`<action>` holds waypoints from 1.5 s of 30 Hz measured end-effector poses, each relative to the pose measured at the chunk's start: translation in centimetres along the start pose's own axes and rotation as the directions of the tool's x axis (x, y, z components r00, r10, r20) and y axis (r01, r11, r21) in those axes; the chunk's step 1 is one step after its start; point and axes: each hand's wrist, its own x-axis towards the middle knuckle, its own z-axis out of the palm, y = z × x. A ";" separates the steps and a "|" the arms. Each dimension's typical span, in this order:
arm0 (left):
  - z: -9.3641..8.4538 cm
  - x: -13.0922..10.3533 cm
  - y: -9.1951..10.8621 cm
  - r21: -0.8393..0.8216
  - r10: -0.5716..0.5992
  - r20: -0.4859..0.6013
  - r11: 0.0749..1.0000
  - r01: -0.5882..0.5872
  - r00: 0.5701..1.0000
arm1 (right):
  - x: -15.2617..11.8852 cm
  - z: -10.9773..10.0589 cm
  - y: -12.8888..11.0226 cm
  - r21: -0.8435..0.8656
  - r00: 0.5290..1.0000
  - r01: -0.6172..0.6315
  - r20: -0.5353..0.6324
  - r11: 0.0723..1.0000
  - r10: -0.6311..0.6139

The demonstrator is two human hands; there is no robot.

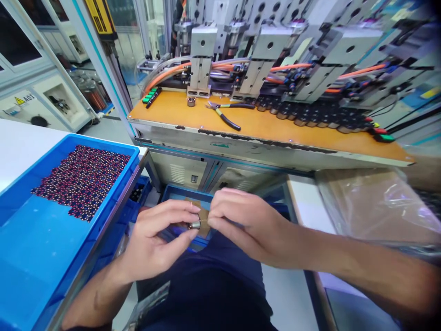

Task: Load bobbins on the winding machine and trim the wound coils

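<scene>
My left hand [155, 239] is closed, with thumb and fingers pinching a small metal cylindrical part [195, 225] that has a dark end. A fine wire end rises near the fingertips. Just to the right, my right hand [241, 218] is closed in a pinch, its fingertips a short gap away from the part. A faint thin wire [203, 220] appears to run from the part to these fingertips. Both hands are above my lap, in front of a blue bin [172, 191] with brown cardboard in it.
On the left, a blue tray [41, 243] holds many small dark parts packed together. An orange worktop [165, 110] ahead carries cutting pliers [225, 112], green-and-black markers [151, 96], one small part [191, 101] and a row of dark cylinders [310, 115] beneath machine heads. Plastic-wrapped cardboard [372, 202] lies right.
</scene>
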 end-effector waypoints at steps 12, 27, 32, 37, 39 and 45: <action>-0.3 0.4 -0.5 0.005 0.015 -0.213 1.000 -0.014 0.977 | 9.1 -8.3 15.0 -0.512 0.866 -0.477 -0.411 0.714 0.284; -0.7 -0.2 -0.6 -0.085 -0.048 -0.369 0.996 0.017 0.928 | 2.1 -6.4 15.0 -0.645 0.936 -0.350 -0.211 0.680 0.282; -0.4 -0.2 -0.8 -0.061 -0.026 -0.343 0.998 0.005 0.939 | -3.2 -1.2 10.4 -0.413 0.943 -0.227 -0.321 0.882 0.092; -0.5 -0.2 -0.8 -0.027 -0.020 -0.322 1.000 0.013 0.946 | -6.5 5.6 3.5 0.319 0.948 -0.222 -0.149 0.921 0.280; -0.5 -0.1 -0.8 -0.016 -0.024 -0.311 1.000 0.021 0.950 | -6.8 6.9 1.6 0.558 0.950 -0.211 -0.075 0.803 0.302; -0.2 -0.2 -0.7 -0.012 -0.041 -0.293 0.999 0.040 0.955 | -6.5 7.2 0.3 0.792 0.974 -0.116 -0.029 0.600 0.226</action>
